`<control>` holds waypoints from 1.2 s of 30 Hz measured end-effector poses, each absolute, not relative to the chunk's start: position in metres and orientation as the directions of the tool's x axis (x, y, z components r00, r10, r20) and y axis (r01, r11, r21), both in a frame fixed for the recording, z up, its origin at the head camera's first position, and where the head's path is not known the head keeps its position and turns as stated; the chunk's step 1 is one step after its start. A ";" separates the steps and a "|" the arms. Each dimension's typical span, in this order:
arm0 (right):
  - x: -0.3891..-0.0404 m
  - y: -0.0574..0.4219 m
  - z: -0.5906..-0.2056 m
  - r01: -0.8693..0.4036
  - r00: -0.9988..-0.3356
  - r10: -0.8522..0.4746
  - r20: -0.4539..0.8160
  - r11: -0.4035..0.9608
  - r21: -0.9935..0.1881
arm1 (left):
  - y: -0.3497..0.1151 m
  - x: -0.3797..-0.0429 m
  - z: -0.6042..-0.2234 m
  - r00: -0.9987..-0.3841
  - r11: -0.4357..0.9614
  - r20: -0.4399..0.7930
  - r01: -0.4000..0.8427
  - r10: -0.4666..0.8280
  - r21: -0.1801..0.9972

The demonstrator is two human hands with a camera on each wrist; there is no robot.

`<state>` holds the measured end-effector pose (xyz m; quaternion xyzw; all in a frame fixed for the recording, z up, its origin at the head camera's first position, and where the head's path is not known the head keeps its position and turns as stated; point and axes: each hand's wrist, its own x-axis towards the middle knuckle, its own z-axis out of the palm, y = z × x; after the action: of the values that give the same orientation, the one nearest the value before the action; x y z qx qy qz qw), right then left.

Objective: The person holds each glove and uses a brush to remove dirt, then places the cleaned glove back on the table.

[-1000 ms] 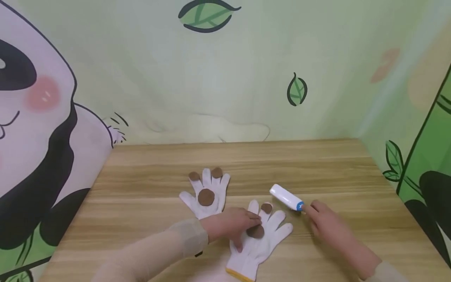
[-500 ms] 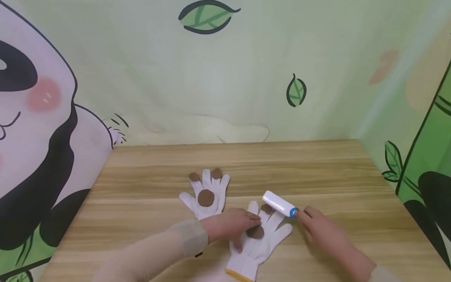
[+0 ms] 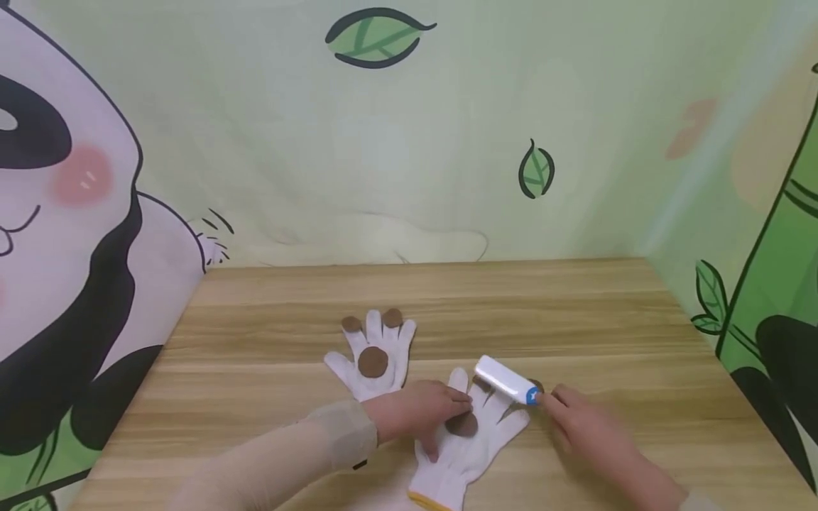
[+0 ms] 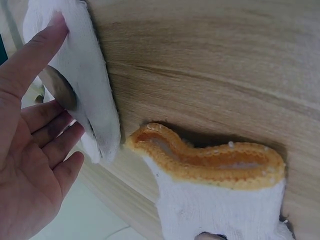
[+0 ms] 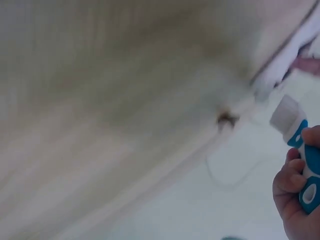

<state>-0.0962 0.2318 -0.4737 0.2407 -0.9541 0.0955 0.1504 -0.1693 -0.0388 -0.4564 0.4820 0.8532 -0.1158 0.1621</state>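
My right hand (image 3: 594,433) grips the blue handle (image 5: 310,172) of a lint roller with a white head (image 3: 506,379). The roller head lies over the upper fingers of the nearer white knit glove (image 3: 460,454), overlapping the brown disc (image 3: 481,384) at one fingertip. My left hand (image 3: 418,408) rests on this glove, thumb and fingers spread and touching it, beside a larger brown disc (image 3: 463,424) on its palm. Its cuff is yellow-orange. Another white glove (image 3: 377,387) lies to the left with brown discs at two fingertips and on its palm (image 3: 373,362).
A wood-grain table (image 3: 268,319) carries everything. A small brown patch (image 3: 535,385) shows just beyond the roller's blue end. Green cloth walls (image 3: 409,177) with printed leaves and a panda rise behind and at the sides.
My right hand has moved the lint roller left and toward me, from beside the nearer glove onto its fingers. The left hand and both gloves stay where they were.
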 end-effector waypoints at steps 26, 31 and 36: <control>-0.105 0.235 -0.473 -0.484 -0.830 -0.409 0.379 0.866 -0.126 | -0.039 -0.171 -0.460 -0.474 0.493 -0.385 0.868 0.792 -0.054; -0.096 0.228 -0.472 -0.529 -0.795 -0.481 0.370 0.848 -0.034 | -0.039 -0.171 -0.460 -0.474 0.488 -0.374 0.871 0.797 -0.063; -0.089 0.224 -0.473 -0.451 -0.889 -0.423 0.177 0.876 -0.171 | -0.039 -0.171 -0.461 -0.477 0.493 -0.370 0.868 0.797 -0.059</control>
<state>-0.0886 0.2237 -0.4729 0.2260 -0.9662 0.1044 0.0674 -0.1706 -0.0387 -0.4610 0.4891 0.8510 -0.1203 0.1485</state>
